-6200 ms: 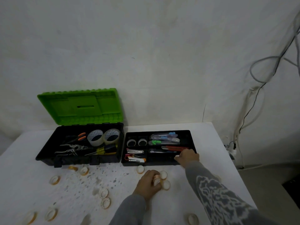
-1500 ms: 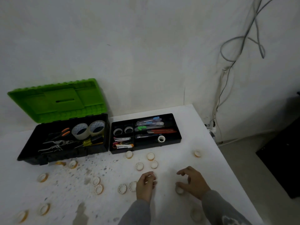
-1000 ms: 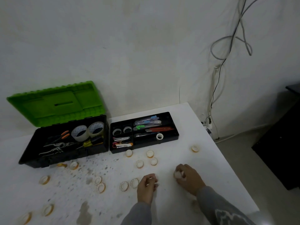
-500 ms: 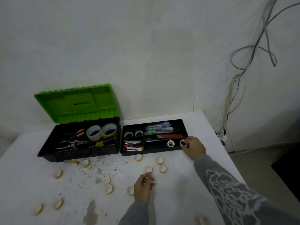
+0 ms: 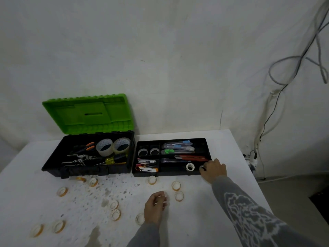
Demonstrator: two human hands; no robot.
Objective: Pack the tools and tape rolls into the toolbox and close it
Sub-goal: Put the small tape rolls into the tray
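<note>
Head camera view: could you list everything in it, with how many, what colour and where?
toolbox: one, black, green lid open, table's back left
tray: one, black, right of the toolbox, holding small tools
large tape rolls: two, clear, in the toolbox beside pliers and a screwdriver
small tape rolls: about eleven, white-orange, scattered on the table; more in the tray
cables: several, grey, right wall
left hand: one, grips a small roll
right hand: one, fingertips at a roll in the tray; grip unclear
</note>
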